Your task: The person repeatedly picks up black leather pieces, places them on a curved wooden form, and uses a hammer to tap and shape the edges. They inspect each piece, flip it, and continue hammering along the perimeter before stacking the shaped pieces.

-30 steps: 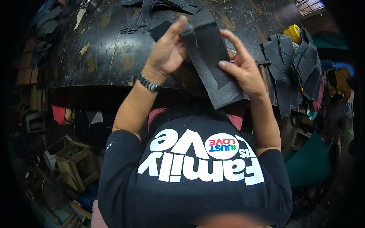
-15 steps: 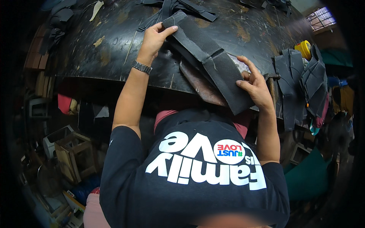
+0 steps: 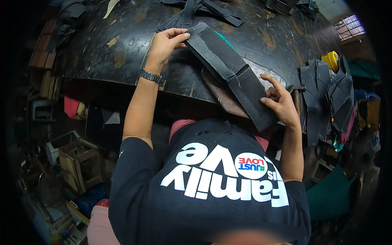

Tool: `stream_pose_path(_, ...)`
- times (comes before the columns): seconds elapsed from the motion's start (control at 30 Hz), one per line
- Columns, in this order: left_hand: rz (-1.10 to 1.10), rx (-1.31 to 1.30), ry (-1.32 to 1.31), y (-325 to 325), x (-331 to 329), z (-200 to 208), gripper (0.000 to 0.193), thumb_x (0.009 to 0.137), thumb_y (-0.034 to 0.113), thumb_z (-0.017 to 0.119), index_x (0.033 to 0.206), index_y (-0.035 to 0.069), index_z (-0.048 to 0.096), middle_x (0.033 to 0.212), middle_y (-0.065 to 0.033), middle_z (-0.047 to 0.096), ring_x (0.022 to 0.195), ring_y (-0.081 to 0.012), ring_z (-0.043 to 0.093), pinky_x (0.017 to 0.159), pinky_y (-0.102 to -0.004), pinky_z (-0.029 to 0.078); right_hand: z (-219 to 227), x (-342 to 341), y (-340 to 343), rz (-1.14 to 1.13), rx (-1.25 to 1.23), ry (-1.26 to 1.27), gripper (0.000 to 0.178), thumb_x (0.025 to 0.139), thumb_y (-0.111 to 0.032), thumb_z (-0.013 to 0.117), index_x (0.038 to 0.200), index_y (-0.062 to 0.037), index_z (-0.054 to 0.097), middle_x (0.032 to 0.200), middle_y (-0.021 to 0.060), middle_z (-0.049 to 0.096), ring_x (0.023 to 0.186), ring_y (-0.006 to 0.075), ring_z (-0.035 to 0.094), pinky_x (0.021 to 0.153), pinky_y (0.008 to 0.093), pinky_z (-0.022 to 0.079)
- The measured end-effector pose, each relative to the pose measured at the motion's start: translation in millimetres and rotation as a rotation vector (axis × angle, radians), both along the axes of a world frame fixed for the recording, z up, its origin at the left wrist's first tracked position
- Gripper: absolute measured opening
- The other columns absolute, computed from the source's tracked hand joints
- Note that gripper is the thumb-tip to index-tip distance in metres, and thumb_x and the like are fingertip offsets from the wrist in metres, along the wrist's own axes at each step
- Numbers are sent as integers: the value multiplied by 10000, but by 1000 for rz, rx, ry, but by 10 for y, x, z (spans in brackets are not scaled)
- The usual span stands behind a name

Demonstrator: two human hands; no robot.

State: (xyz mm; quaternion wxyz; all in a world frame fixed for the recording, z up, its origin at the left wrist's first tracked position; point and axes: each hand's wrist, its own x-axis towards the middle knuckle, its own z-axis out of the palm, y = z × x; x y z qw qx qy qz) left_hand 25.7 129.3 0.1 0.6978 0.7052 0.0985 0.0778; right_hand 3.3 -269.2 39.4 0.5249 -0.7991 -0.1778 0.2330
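Note:
A long black fabric panel (image 3: 251, 92), with a seam across its middle and pale marks along it, slants from far left to near right. My left hand (image 3: 168, 45) pinches its far-left corner between thumb and fingers. At the panel's right edge is my right hand (image 3: 281, 101), its thumb on the edge, index finger stretched out and the other fingers curled. A thin green strip (image 3: 226, 41) shows along the far edge. Under the panel lies a flat slab (image 3: 222, 94), brownish at the near side and pale at the far side, mostly covered.
The dark worn table (image 3: 122, 61) carries black straps (image 3: 190, 14) at the back. Right of my right hand lie a hammer (image 3: 297, 88), stacked black pieces (image 3: 316, 94) and a yellow tub (image 3: 330, 60). Wooden stools (image 3: 81, 163) stand on the floor at left.
The view has shifted a little, so the table sits lower and further right. The panel has tilted slightly, and the green strip now shows at its far edge. Both hands keep their places on it.

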Motion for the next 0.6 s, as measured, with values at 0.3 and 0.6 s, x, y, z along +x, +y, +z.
stream_pose_path(0.3,90,24,-292,-149,-390,186,482,862,59,807,1304,-15,628,1164,-150,715,952,-140,707,757,-241,592,90,-86,-134,-26,102,152,824,772,47,715,1535,-86,433,971,15,603,864,84,572,802,213,447)
stream_pose_path(0.6,101,59,-393,-288,-598,277,516,842,-24,795,1322,-2,608,1223,-123,684,1002,-129,685,878,-255,591,53,-111,-183,-12,75,137,780,763,51,705,1501,-80,487,1000,12,619,929,93,586,862,234,453)
